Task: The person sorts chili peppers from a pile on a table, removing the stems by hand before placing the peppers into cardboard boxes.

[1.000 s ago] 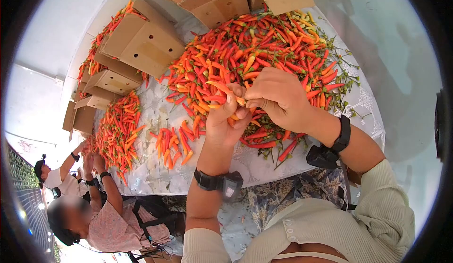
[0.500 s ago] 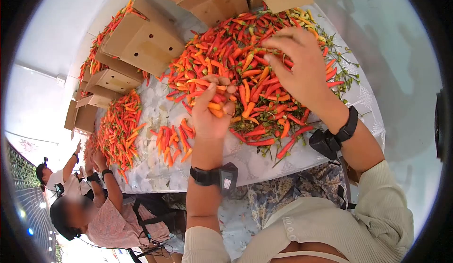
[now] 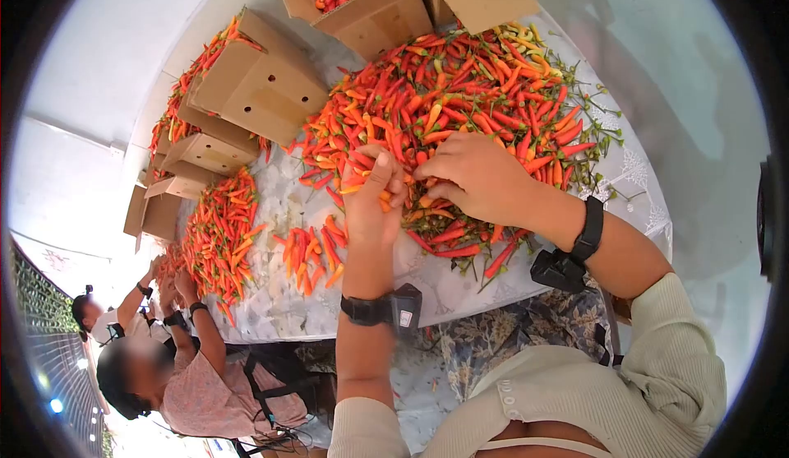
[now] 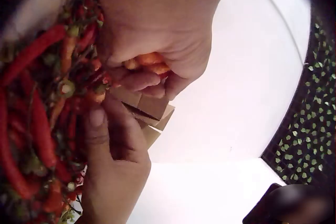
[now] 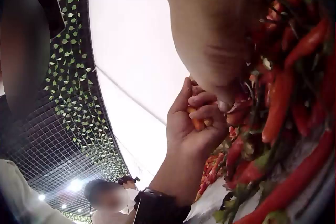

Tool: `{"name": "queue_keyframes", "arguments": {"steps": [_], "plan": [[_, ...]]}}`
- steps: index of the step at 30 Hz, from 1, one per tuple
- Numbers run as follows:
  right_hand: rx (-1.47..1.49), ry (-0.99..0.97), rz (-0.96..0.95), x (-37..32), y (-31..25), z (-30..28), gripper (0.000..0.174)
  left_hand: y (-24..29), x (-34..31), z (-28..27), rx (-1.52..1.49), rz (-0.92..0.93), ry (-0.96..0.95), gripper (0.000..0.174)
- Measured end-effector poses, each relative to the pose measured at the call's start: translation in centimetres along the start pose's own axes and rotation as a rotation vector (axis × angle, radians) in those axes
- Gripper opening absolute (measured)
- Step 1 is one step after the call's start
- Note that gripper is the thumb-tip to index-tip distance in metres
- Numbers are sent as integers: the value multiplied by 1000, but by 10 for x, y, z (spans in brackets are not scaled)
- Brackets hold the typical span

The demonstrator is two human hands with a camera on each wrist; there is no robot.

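Observation:
In the head view the left hand (image 3: 374, 199) is curled round several orange and red chilies (image 3: 385, 201), palm up over the near side of the large chili pile (image 3: 485, 88). Just to its right, the right hand (image 3: 477, 178) has its bent fingers on chilies at the pile's edge. The left wrist view shows orange chilies (image 4: 153, 65) inside the curled left hand (image 4: 163, 40), and the right hand's thumb and fingers (image 4: 113, 134) at a chili's stem end. In the right wrist view the right fingertips are partly hidden.
Cardboard boxes (image 3: 263, 88) of chilies stand along the back and left. A small chili group (image 3: 308, 252) and another pile (image 3: 218, 228) lie to the left on the white-covered table (image 3: 279, 310). Loose stems (image 3: 604, 137) lie at the right; two other people are at the far left.
The right hand went out over the pile, its fingers spread, then came back down beside the left hand. The left hand still holds its chilies, and the view has shifted slightly.

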State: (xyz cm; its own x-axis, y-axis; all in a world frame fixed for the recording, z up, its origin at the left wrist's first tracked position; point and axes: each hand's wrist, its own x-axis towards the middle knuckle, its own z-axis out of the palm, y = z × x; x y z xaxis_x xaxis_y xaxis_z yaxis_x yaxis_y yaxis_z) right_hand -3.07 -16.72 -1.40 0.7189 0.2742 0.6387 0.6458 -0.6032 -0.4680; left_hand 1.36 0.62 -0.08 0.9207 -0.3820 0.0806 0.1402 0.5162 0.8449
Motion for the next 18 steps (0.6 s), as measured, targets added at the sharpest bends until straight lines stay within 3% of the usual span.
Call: {"name": "queue_keyframes", "arguments": {"steps": [4, 10, 14, 16, 18], "plan": [[148, 282, 7, 8, -12, -10, 15, 0, -3, 1, 167, 33, -35, 17], [230, 227, -36, 9, -9, -19, 17, -8, -7, 4, 482, 68, -179, 23], [429, 293, 149, 12, -23, -19, 15, -5, -10, 4, 347, -57, -81, 24], [465, 281, 263, 14, -27, -21, 15, -4, -9, 8, 167, 23, -36, 25], [299, 99, 260, 7, -17, -20, 16, -4, -8, 9, 80, 71, -5, 25]]}}
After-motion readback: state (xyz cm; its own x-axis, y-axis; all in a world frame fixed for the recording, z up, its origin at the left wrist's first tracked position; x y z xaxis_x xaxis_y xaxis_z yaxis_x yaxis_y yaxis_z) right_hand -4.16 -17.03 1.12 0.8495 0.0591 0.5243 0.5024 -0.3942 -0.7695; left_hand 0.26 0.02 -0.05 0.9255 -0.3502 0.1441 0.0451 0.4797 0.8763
